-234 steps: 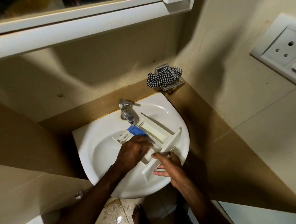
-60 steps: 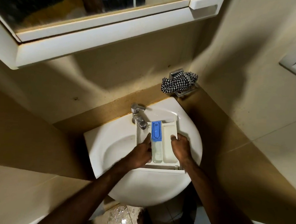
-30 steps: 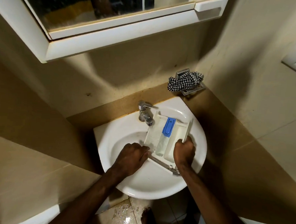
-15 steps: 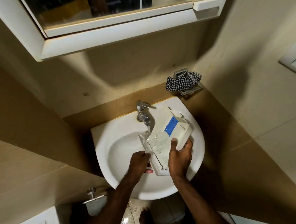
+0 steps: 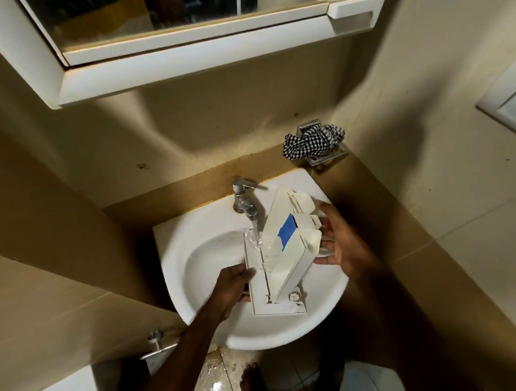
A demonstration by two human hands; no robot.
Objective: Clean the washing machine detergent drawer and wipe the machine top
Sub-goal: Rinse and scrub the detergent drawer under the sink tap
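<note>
At the far left, smooth tan wall tiles run down to a small chrome fitting at 7 o'clock. The left hand grips the lower left edge of the detergent drawer, its fingers curled round the flat front panel. That drawer, white hard plastic, boxy, with a blue insert, is held tilted on edge over the round, glossy white basin. At 12 o'clock of the bowl stands a chrome tap, water splashing on the drawer's upper left corner. The right hand supports the drawer's far side with spread fingers. Bare basin rim lies at 6 o'clock. At 1 o'clock a crumpled checked cloth sits on a metal holder, well apart. Above hangs a white-framed mirror cabinet.
</note>
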